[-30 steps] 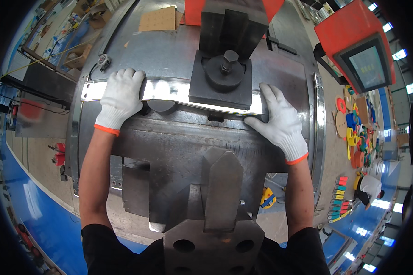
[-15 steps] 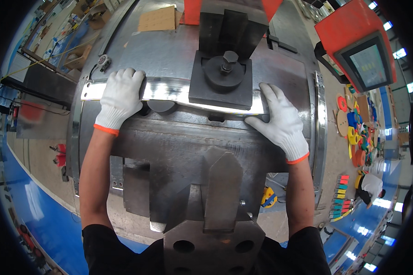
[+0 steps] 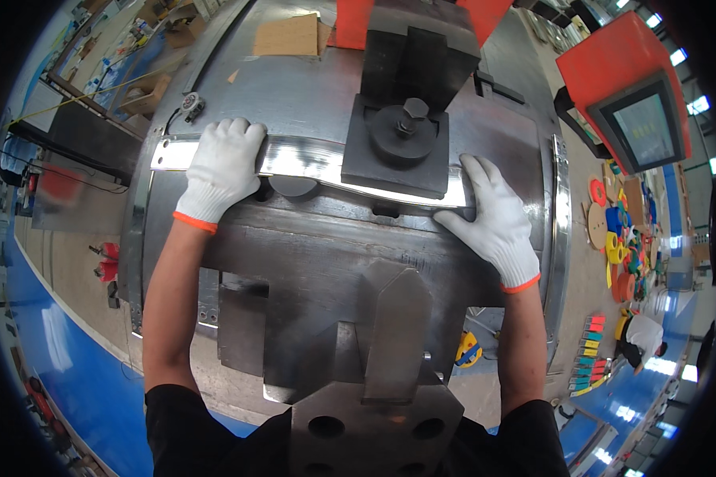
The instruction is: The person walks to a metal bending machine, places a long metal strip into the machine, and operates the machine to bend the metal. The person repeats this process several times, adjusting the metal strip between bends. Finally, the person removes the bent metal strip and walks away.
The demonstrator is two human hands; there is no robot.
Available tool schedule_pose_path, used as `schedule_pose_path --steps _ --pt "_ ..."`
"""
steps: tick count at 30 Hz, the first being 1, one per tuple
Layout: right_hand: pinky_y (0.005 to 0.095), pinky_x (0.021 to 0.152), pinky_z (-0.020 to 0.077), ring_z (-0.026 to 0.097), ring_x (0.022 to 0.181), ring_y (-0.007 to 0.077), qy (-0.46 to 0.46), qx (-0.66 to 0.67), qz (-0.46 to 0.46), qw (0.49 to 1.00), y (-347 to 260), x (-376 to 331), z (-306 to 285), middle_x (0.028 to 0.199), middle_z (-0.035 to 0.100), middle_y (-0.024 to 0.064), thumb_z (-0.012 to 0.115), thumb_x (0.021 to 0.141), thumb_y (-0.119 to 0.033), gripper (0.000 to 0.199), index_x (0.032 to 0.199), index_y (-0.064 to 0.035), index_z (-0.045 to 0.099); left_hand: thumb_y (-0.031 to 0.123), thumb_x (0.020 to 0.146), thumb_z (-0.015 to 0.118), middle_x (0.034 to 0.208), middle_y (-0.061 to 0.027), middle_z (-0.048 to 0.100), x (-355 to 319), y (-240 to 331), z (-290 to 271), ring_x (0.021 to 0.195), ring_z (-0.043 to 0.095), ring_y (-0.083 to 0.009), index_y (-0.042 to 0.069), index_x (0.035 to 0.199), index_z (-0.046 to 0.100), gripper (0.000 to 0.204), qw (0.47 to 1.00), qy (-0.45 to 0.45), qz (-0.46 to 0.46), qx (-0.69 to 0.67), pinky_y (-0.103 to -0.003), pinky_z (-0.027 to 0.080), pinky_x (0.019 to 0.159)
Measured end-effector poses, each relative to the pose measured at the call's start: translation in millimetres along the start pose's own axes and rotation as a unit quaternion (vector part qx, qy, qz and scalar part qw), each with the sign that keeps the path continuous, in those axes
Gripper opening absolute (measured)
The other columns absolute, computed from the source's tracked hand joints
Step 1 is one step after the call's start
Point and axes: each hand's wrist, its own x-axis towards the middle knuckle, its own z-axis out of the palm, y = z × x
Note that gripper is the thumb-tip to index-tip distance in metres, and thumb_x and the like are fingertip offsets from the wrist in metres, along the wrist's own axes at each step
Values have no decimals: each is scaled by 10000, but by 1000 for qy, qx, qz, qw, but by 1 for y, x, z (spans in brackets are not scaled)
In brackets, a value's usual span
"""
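A long, shiny flat metal bar (image 3: 302,159) lies across the dark steel machine table, passing beneath a black pressing block (image 3: 394,147) with a large bolt on top. My left hand (image 3: 224,163), in a white knitted glove with an orange cuff, is closed over the bar near its left end, which has holes. Around the right end, my right hand (image 3: 493,219), gloved alike, has its thumb on the near edge and its fingers on the far edge. A dark half-round block (image 3: 294,187) touches or nearly touches the bar's near side. The bar's underside is hidden.
A pointed steel block (image 3: 399,334) stands upright between my forearms. At the right is a red control box with a screen (image 3: 640,123). Cardboard (image 3: 286,35) lies at the back left, near a small round gauge (image 3: 191,103). A person (image 3: 643,338) is far off right.
The whole view has shifted slightly, so the machine, bar and hands sit a little further right. Both hands keep their places on the bar, with no clear movement of it.
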Motion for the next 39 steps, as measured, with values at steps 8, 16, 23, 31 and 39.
schedule_pose_path --steps 8,16,23,31,39 --pt "484 1066 540 610 1295 407 -8 6 10 1000 -2 -2 -3 1491 559 148 891 761 -452 915 1521 -145 484 62 806 708 1002 -166 653 1 2 -8 996 645 -372 56 1129 658 327 999 -28 -5 -13 -469 487 910" --pt "483 1055 545 615 1284 409 -5 9 6 1000 -1 -1 -1 1487 562 155 891 758 -453 900 1506 -143 497 37 742 706 1014 -169 651 2 3 -8 1011 640 -376 60 1143 654 405 999 -50 -17 -9 -459 492 907" --pt "475 1033 558 637 1244 410 -15 7 21 1000 -6 2 -9 1465 577 158 891 757 -457 879 1484 -138 514 78 746 697 997 -163 677 2 3 -6 1015 662 -366 54 1088 674 343 999 -24 -12 -18 -461 509 927" --pt "480 1003 569 653 1209 404 -4 -4 6 1000 -8 2 -8 1416 602 153 890 752 -460 868 1463 -119 527 21 700 692 1038 -166 646 -1 -1 -1 1054 624 -375 62 1199 657 501 999 -30 -12 -36 -454 478 950" --pt "478 1005 571 651 1215 409 3 -6 1 1000 -6 2 -8 1431 594 156 889 750 -463 878 1469 -117 523 21 701 696 1024 -158 644 -1 0 -2 1032 624 -371 69 1186 659 488 999 -24 -9 -37 -452 479 924"
